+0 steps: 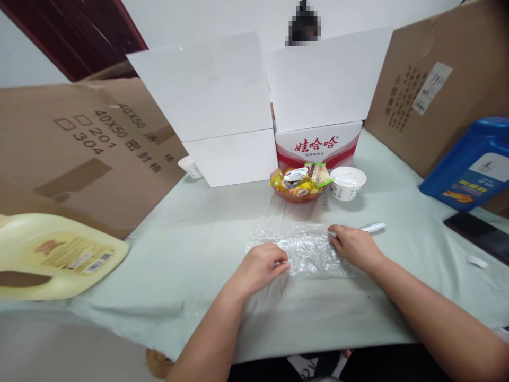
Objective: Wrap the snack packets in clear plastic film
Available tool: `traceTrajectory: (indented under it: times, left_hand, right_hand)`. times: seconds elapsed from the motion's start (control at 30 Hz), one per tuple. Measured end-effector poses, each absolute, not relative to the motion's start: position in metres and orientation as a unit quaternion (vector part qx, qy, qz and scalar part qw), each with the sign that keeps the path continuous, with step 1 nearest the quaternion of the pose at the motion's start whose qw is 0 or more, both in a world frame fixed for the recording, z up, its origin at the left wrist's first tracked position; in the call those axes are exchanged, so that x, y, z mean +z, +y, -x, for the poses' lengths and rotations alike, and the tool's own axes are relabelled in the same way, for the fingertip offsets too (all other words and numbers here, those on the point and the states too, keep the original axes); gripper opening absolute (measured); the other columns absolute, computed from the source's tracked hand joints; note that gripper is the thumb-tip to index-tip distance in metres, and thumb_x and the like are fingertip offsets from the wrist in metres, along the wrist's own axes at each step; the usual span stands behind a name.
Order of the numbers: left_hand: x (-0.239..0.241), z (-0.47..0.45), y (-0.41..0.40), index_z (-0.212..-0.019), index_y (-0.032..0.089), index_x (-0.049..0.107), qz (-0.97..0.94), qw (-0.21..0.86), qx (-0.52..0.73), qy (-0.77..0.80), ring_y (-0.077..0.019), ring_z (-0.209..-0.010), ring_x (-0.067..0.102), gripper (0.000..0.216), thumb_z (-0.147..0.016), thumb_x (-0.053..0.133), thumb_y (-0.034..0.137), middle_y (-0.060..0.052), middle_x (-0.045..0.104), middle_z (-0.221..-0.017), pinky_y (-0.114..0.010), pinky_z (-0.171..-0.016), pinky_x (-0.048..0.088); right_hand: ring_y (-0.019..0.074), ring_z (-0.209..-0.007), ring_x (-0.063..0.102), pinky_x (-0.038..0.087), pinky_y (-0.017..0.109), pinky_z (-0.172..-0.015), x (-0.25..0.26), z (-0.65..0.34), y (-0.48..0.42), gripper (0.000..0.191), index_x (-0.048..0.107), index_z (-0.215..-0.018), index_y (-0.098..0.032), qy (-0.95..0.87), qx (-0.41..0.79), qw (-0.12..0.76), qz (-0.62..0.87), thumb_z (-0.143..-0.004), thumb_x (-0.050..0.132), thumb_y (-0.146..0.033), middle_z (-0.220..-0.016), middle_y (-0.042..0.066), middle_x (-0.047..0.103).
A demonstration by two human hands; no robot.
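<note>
A thin, crinkled clear plastic bag (306, 246) lies spread on the cloth between my two hands. My left hand (260, 267) is at its left side, fingers loosely bent, with a small gap between thumb and forefinger. At the upper right part of the bag is my right hand (356, 246), its fingers bent and drawn together on the plastic. A white pen-like stick (374, 228) lies just beyond my right hand. Behind the bag stands a reddish bowl (298, 197) heaped with wrapped snacks (304, 180), next to a white paper cup (347, 188).
A yellow jug (59, 257) lies at the left; a blue bottle (469, 164) and a dark phone (477, 233) are at the right. White boards (207, 90), a red-and-white carton (318, 143) and brown cardboard (433, 90) wall the table. Another paper cup (191, 167) sits back left. Behind, a person's blurred head shows.
</note>
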State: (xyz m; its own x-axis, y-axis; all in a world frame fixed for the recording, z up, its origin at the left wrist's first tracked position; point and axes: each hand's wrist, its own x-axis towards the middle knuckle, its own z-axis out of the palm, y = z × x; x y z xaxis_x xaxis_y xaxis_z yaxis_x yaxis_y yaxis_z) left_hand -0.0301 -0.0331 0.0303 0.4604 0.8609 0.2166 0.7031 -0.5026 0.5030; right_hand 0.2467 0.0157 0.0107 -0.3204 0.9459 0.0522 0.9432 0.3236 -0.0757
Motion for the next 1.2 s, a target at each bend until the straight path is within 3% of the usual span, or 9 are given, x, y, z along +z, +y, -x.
traceTrajectory:
  times: [0.07,0.23,0.4,0.5,0.63,0.7,0.83,1.0,1.2]
  left_hand:
    - [0.026,0.02,-0.034,-0.087,0.022,0.069,-0.869,0.137,0.172,0.444,-0.0205,-0.093,0.061,0.008,-0.08,0.071,0.024,-0.004,0.069,-0.094,-0.034,-0.085,0.049]
    - [0.018,0.018,-0.031,-0.111,0.027,0.064,-0.878,0.116,0.102,0.453,-0.0279,-0.13,0.045,0.033,-0.08,0.073,0.026,-0.005,0.057,-0.133,-0.047,-0.108,0.035]
    - [0.014,0.019,-0.031,-0.126,0.027,0.055,-0.885,0.094,0.073,0.45,-0.0298,-0.142,0.029,0.043,-0.085,0.067,0.028,-0.006,0.042,-0.148,-0.055,-0.114,0.023]
    - [0.013,0.024,-0.027,-0.124,0.025,0.056,-0.875,0.062,0.127,0.464,-0.0287,-0.136,0.037,0.038,-0.087,0.063,0.029,-0.008,0.047,-0.144,-0.051,-0.112,0.029]
    - [0.01,0.042,-0.012,-0.123,0.021,0.057,-0.775,-0.012,0.236,0.587,-0.0278,-0.116,0.052,0.038,-0.086,0.061,0.027,-0.011,0.06,-0.123,-0.046,-0.099,0.042]
    - [0.007,0.051,-0.003,-0.12,0.019,0.059,-0.735,0.003,0.248,0.631,-0.0276,-0.106,0.056,0.04,-0.081,0.065,0.023,-0.009,0.065,-0.108,-0.045,-0.094,0.045]
    - [-0.001,0.059,0.007,-0.099,0.02,0.067,-0.707,0.076,0.292,0.639,-0.0204,-0.087,0.059,0.023,-0.078,0.058,0.014,-0.003,0.064,-0.081,-0.035,-0.085,0.049]
    - [-0.002,0.056,0.01,-0.097,0.019,0.065,-0.662,0.059,0.367,0.651,-0.016,-0.079,0.06,0.018,-0.082,0.054,0.017,-0.002,0.063,-0.084,-0.029,-0.079,0.049]
    - [-0.005,0.053,0.019,-0.101,0.021,0.063,-0.652,0.069,0.287,0.699,-0.0171,-0.078,0.062,0.019,-0.083,0.058,0.019,-0.002,0.065,-0.087,-0.028,-0.074,0.047]
  right_hand:
    - [0.0216,-0.087,0.068,0.04,0.028,-0.065,0.011,-0.247,0.016,0.028,0.059,-0.115,-0.02,-0.807,0.012,0.039,0.59,-0.095,0.041,-0.026,-0.107,0.007,0.071]
    - [0.0211,-0.083,0.068,0.038,0.027,-0.061,0.012,-0.245,0.017,0.026,0.06,-0.112,-0.021,-0.788,-0.009,0.034,0.615,-0.096,0.04,-0.028,-0.102,0.006,0.072]
    - [0.0208,-0.08,0.067,0.037,0.028,-0.059,0.012,-0.247,0.019,0.025,0.061,-0.106,-0.021,-0.774,-0.024,0.027,0.633,-0.096,0.04,-0.03,-0.1,0.007,0.071]
    - [0.0204,-0.079,0.067,0.036,0.028,-0.059,0.012,-0.249,0.02,0.024,0.062,-0.104,-0.02,-0.769,-0.028,0.026,0.638,-0.096,0.04,-0.027,-0.099,0.006,0.071]
    - [0.0211,-0.08,0.068,0.034,0.029,-0.058,0.012,-0.249,0.02,0.024,0.061,-0.103,-0.021,-0.765,-0.037,0.041,0.641,-0.096,0.039,-0.028,-0.098,0.005,0.072]
    - [0.0213,-0.08,0.068,0.034,0.029,-0.057,0.012,-0.248,0.02,0.025,0.061,-0.102,-0.021,-0.764,-0.04,0.044,0.643,-0.097,0.038,-0.028,-0.096,0.006,0.072]
    - [0.0221,-0.078,0.068,0.034,0.029,-0.057,0.013,-0.246,0.02,0.026,0.061,-0.1,-0.02,-0.765,-0.037,0.036,0.642,-0.098,0.036,-0.027,-0.093,0.008,0.072]
    - [0.022,-0.079,0.068,0.037,0.029,-0.059,0.009,-0.245,0.023,0.026,0.059,-0.104,-0.019,-0.766,-0.031,0.048,0.64,-0.097,0.035,-0.024,-0.098,0.01,0.071]
    - [0.0215,-0.074,0.067,0.037,0.028,-0.058,0.001,-0.237,0.031,0.025,0.059,-0.099,-0.017,-0.762,-0.049,0.031,0.645,-0.098,0.034,-0.025,-0.092,0.012,0.07]
